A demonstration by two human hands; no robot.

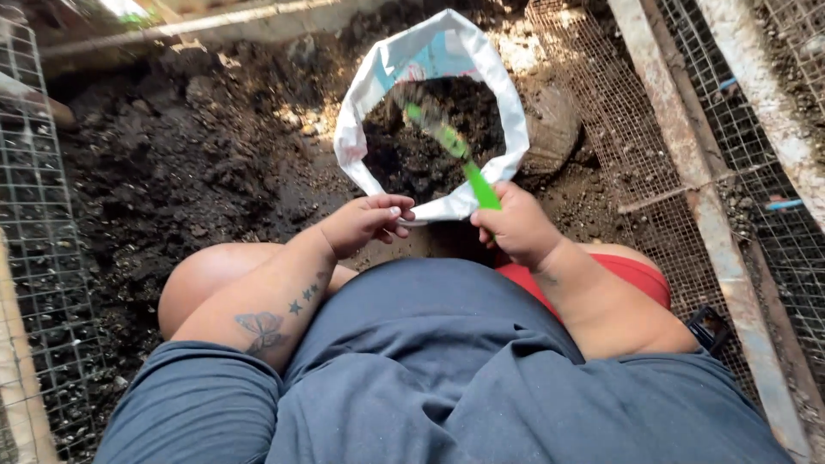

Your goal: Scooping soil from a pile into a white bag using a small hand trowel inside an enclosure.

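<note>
Soil filled most of what we saw: a dark, crumbly, lumpy bed of earth (189,155) spread ahead of our knees, fenced by grey wire mesh panels (43,258) on the left and rusty mesh with metal rails (687,172) on the right. Between our hands stood a white woven plastic sack with its mouth rolled down into a thick collar (516,120), upright on the ground and already partly filled with the same dark earth. Rolling the rim that way seemed to keep the mouth wide and stiff.

Our left hand (365,222) was pinched on the near edge of the sack, fingers closed over the rim, apparently to steady it and hold the opening toward us. Our right hand (516,225) was clamped around the handle of a bright green plastic scoop (464,163), whose far end reached over the rim and into the sack; that end was blurred, so we could not tell whether it carried earth. The scoop sloped down toward the soil inside.

Our grey shirt (447,369) filled the bottom of the view, with red shorts (636,275) showing at the right thigh.
</note>
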